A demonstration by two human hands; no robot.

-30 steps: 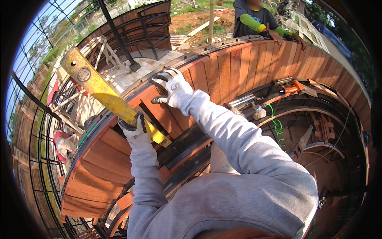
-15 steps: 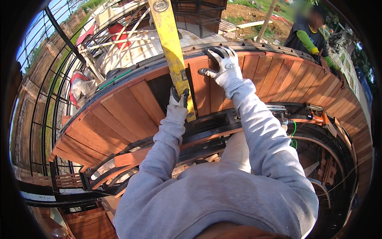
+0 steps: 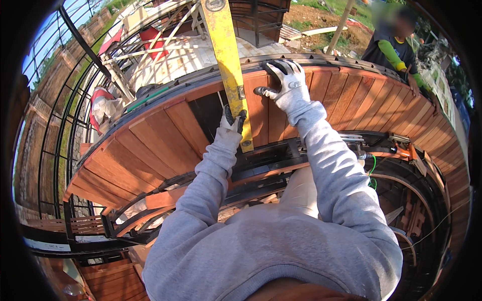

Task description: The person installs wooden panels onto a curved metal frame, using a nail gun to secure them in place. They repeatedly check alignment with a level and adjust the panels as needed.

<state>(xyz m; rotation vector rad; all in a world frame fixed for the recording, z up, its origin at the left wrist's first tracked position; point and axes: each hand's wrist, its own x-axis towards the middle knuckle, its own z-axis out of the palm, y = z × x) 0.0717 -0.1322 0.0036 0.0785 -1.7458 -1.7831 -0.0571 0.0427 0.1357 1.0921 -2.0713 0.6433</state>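
Observation:
My left hand [image 3: 233,123], in a white and dark work glove, is closed around the lower part of a long yellow spirit level [image 3: 228,55]. The level lies across a curved row of reddish-brown wooden planks, along the left edge of one plank [image 3: 256,108]. Left of it, a dark gap [image 3: 207,113] shows between planks. My right hand [image 3: 288,83], gloved the same way, rests on the planks right of the level. Its fingers reach the row's far edge, with the thumb spread apart on the wood.
A dark metal frame [image 3: 261,170] curves below the planks. An orange tool [image 3: 403,151] with a green cord [image 3: 372,175] lies at the right. Another person [image 3: 394,52] stands at the far right, hands by the row's edge. Black railings [image 3: 55,125] rise at the left.
The level has shifted slightly right with my left hand, from the gap's right side onto the plank's edge. My right hand stays at nearly the same place on the planks.

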